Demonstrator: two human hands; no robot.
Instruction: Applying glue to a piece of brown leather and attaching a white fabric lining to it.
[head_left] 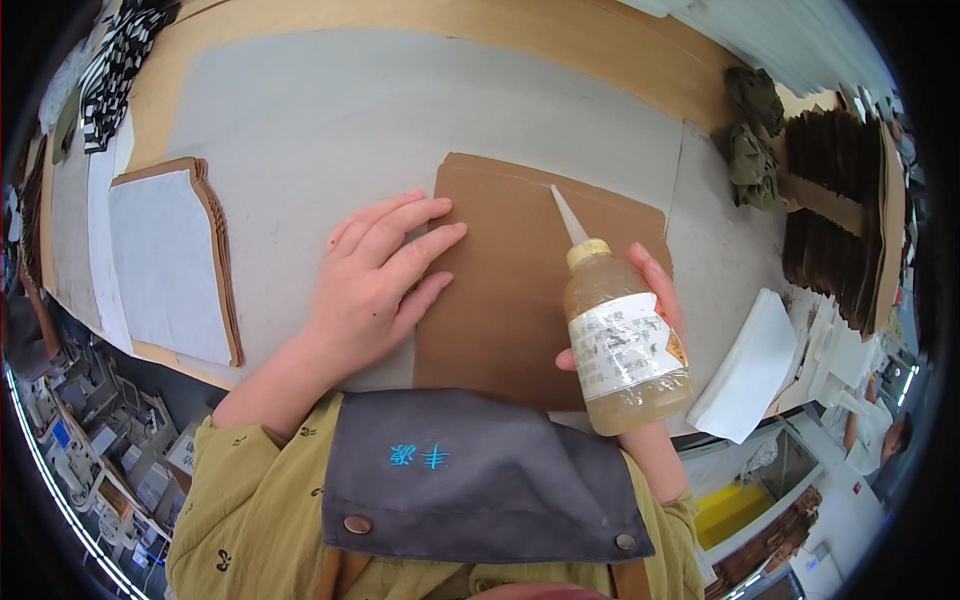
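A flat brown panel, seemingly fabric, lies on the grey table covering right in front of me. Along its far edge runs a thin pale line. My left hand rests on the panel's left edge, palm down with fingers spread. In my right hand is a clear squeeze bottle of yellowish liquid, with a white label, a yellow collar and a long pointed nozzle. The nozzle tip is at the panel's far edge, close to the pale line; whether it touches cannot be made out. The bottle hides most of that hand.
To the left lies a stack of brown pieces topped by a white sheet. Folded white material sits at right, beyond it bundled dark brown pieces and crumpled olive cloth. Striped cloth is far left. Another person is at right.
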